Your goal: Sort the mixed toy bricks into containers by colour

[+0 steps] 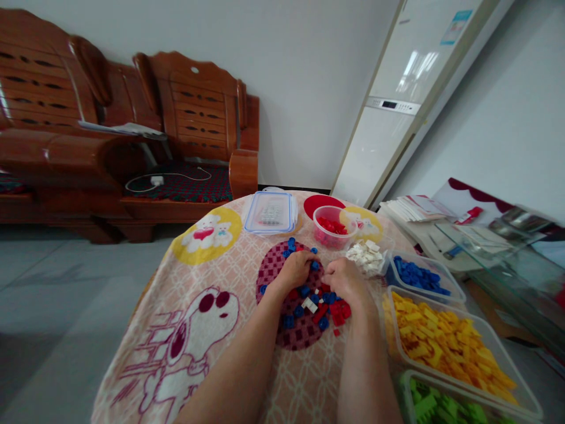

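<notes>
Loose toy bricks lie on a patterned tablecloth: blue, red and a few white. My left hand is at the far side of this pile, its fingers bent and closed at a blue toy brick. Close by on the right is my right hand, with its fingers curled and pressed together at the pile; what they hold, if anything, is hidden. Below and between the hands lie a white brick, a red brick and a blue brick.
Behind the hands stand a round tub of red bricks and a lidded clear box. To the right are white bricks, then boxes of blue bricks, yellow bricks and green bricks. A glass-topped stand adjoins the table.
</notes>
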Available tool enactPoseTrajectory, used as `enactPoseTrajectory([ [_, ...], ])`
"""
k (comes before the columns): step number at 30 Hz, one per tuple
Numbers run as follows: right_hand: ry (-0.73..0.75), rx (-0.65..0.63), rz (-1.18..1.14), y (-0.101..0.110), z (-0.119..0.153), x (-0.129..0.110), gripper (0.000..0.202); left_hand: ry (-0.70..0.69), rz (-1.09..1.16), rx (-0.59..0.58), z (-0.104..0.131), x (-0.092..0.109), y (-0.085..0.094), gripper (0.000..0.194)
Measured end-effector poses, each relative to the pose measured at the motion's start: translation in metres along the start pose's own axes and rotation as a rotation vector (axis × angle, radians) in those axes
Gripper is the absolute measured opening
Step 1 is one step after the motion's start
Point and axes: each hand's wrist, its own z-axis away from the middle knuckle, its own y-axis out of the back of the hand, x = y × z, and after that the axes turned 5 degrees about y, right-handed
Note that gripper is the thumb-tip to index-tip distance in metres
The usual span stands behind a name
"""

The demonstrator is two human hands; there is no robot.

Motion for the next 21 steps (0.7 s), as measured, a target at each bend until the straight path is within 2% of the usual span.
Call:
enactPoseTrajectory([
  [3,0.038,-0.147,0.109,-0.005,-0.001,-0.012,0.012,-0.014,0.006,0.004,0.000,-0.001,0.000,0.045],
  [6,0.036,-0.179,0.208,-0.011,-0.002,-0.017,0.021,-0.012,0.018,0.008,0.000,-0.001,0.000,0.047],
  [10,0.044,-0.141,0.255,-0.019,-0.004,-0.017,0.031,-0.009,0.017,0.012,0.001,-0.001,0.001,0.048],
  [13,0.062,-0.103,0.225,-0.021,-0.006,-0.015,0.029,-0.007,0.017,0.014,0.001,-0.001,0.001,0.048],
  [17,0.090,-0.038,0.071,-0.019,-0.008,-0.007,0.016,-0.006,0.009,0.026,0.002,0.000,0.002,0.047],
  [21,0.061,0.047,-0.121,-0.019,-0.011,0.006,0.020,-0.007,0.010,0.025,0.002,0.000,0.001,0.046],
])
